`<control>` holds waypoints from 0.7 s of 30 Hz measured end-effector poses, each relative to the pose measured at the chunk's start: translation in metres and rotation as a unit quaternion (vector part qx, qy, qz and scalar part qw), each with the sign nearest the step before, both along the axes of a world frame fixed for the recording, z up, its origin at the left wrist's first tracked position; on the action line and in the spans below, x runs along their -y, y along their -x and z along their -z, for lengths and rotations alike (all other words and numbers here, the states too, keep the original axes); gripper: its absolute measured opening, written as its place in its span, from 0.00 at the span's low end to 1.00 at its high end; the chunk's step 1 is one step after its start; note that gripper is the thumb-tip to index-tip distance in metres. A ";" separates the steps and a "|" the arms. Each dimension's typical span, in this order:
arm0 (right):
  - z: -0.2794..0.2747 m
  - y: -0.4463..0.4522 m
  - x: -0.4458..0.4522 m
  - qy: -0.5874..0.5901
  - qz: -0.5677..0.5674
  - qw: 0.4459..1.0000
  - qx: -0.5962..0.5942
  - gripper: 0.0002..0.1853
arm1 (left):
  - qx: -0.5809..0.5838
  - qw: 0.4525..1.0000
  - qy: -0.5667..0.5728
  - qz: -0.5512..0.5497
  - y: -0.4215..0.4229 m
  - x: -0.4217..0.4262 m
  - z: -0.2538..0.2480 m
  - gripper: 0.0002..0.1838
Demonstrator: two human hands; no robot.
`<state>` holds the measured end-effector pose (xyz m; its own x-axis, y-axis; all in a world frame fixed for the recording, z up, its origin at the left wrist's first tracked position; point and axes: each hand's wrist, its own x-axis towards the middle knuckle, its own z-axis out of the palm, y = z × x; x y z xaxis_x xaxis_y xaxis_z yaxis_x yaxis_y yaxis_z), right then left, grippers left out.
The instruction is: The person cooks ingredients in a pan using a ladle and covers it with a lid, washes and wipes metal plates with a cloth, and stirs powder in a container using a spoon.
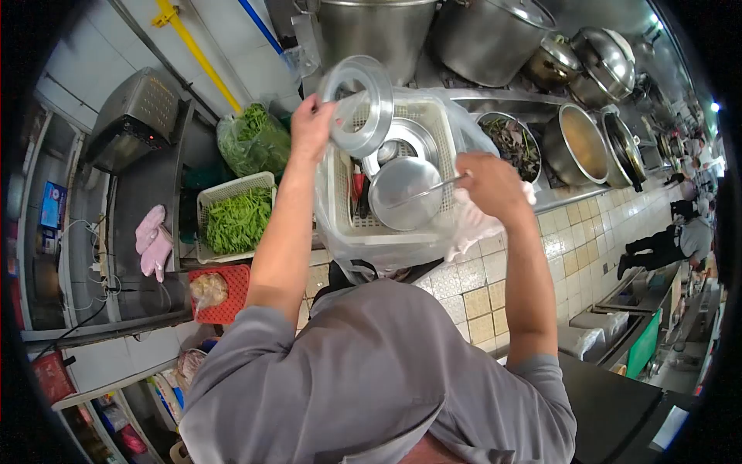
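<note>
My left hand [311, 130] is closed on the rim of a ring-shaped metal piece with an open centre [380, 100], tilted above a white plastic crate [336, 224]. To the right, my right hand [495, 185] is closed round the handle of a long-handled round metal utensil [402, 182]; its exact kind is unclear. The round end is over the crate. Behind it, a metal bowl-like piece [421, 138] sits in the crate, with a red-handled item [358, 185] at the left. Clear plastic [328, 205] wraps the crate. A whitish cloth [471, 220] hangs below my right hand.
Large steel pots [371, 39] stand behind the crate. A bowl of dark leaves [514, 143] and a pot of brownish liquid [580, 143] are at right. Left are a basket of greens [236, 220], bagged greens [251, 143] and pink gloves [154, 240]. A person [688, 240] stands farther right.
</note>
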<state>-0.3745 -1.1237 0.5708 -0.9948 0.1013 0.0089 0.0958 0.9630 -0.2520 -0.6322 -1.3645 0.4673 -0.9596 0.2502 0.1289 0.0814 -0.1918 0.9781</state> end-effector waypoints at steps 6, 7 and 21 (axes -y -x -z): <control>-0.052 -0.061 0.011 0.030 -0.007 0.960 -0.278 0.09 | 0.194 0.967 -0.164 0.010 -0.043 0.054 -0.018 0.19; -0.050 -0.065 0.015 0.039 -0.025 0.939 -0.342 0.11 | 0.230 0.958 -0.172 0.009 -0.060 0.055 -0.017 0.20; -0.002 -0.106 0.048 0.123 -0.212 0.939 -0.241 0.19 | 0.331 0.904 -0.229 0.145 -0.224 0.097 0.049 0.34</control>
